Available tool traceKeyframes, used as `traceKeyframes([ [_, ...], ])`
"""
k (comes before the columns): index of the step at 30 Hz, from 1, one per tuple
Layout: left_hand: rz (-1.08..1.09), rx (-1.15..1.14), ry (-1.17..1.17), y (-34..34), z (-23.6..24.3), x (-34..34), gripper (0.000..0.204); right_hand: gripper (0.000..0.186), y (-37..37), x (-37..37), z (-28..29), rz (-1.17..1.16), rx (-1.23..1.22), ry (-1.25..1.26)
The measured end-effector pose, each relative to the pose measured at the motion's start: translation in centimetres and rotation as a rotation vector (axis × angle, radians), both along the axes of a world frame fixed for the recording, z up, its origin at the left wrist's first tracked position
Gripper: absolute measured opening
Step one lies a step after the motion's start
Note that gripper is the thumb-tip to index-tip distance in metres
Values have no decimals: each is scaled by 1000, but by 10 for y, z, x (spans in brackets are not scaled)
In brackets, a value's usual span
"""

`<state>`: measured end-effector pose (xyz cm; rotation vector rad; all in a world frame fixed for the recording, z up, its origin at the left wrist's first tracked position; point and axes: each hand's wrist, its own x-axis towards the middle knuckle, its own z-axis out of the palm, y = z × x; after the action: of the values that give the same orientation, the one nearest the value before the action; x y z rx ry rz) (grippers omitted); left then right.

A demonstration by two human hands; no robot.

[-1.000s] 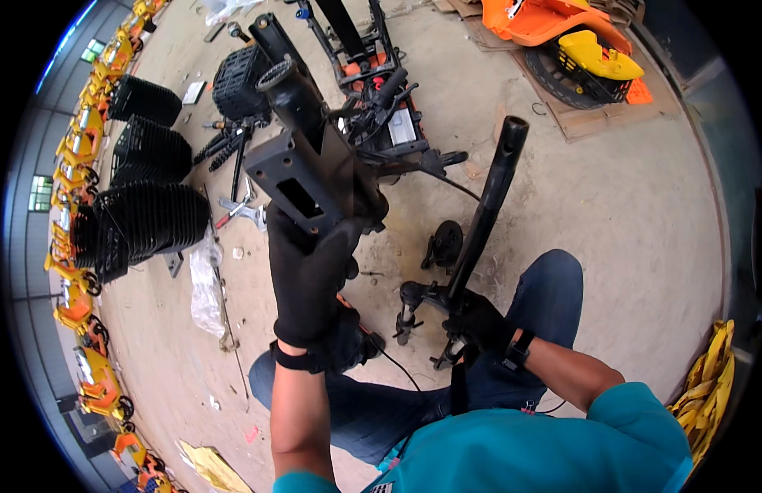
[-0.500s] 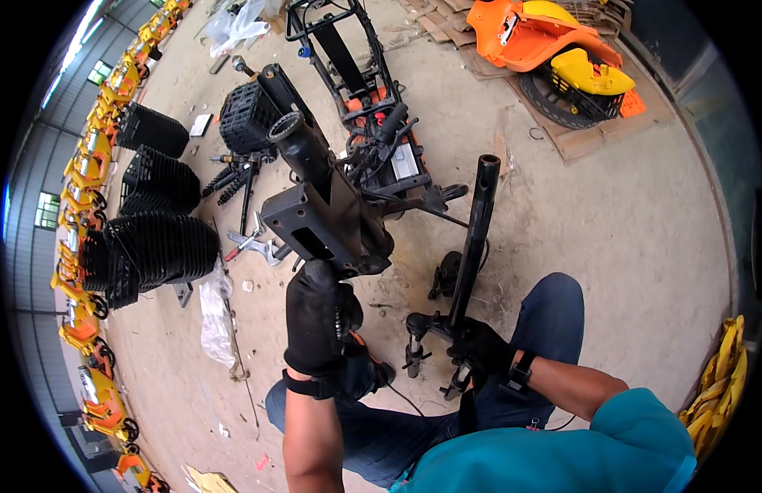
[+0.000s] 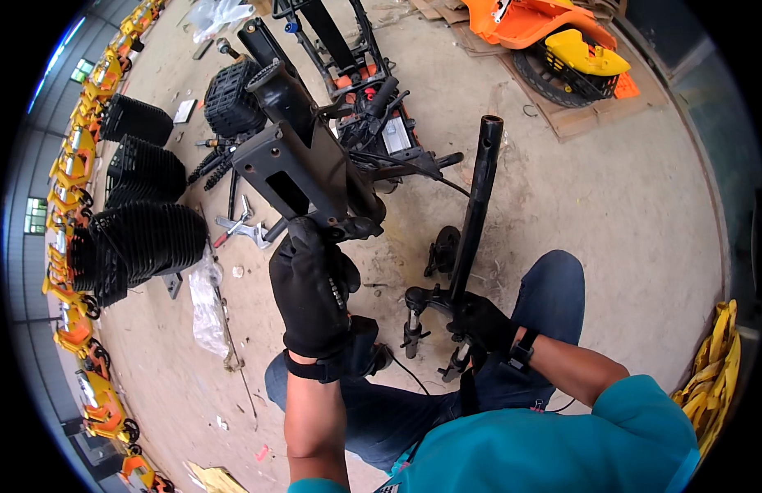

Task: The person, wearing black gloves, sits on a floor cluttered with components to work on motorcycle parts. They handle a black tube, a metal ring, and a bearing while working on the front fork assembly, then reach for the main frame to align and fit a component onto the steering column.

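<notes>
My left hand [image 3: 309,283], in a black glove, is closed at the lower edge of a black metal vehicle frame [image 3: 295,177]. The frame's front end has a round head tube [image 3: 274,82] and a flat plate with a rectangular slot, raised toward me. Its fingertips are partly hidden behind the metal. Gloved too, my right hand [image 3: 484,323] grips a black front fork [image 3: 475,209] near the base of its steering tube. That tube stands nearly upright, tilted slightly right, apart from the frame. The fork's short legs [image 3: 412,329] point down between my knees.
Stacks of black baskets [image 3: 155,238] stand at left beside shock absorbers [image 3: 208,168] and hand tools [image 3: 245,226]. Behind lies the frame's rear section [image 3: 332,41]. Orange and yellow body panels [image 3: 554,33] and a tyre [image 3: 554,78] rest on cardboard at far right. Yellow straps [image 3: 714,370] hang right.
The view has shifted a little. The frame's head tube has moved up and away, with my left hand following at its lower edge. The fork's tube top sits higher; my right hand keeps its grip.
</notes>
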<state>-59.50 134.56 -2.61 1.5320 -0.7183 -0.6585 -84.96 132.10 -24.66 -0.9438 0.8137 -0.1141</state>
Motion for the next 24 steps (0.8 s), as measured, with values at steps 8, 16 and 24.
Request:
traceKeyframes([
  [8, 98, -90, -157, -16, 16, 2, 47, 38, 4, 4, 4, -51, 141, -4],
  [16, 81, -159, -685, -43, 32, 23, 40, 39, 2, 19, 31, 67, 59, 33],
  [24, 100, -59, -1268, -56, 41, 61, 42, 46, 3, 24, 13, 184, 61, 31],
])
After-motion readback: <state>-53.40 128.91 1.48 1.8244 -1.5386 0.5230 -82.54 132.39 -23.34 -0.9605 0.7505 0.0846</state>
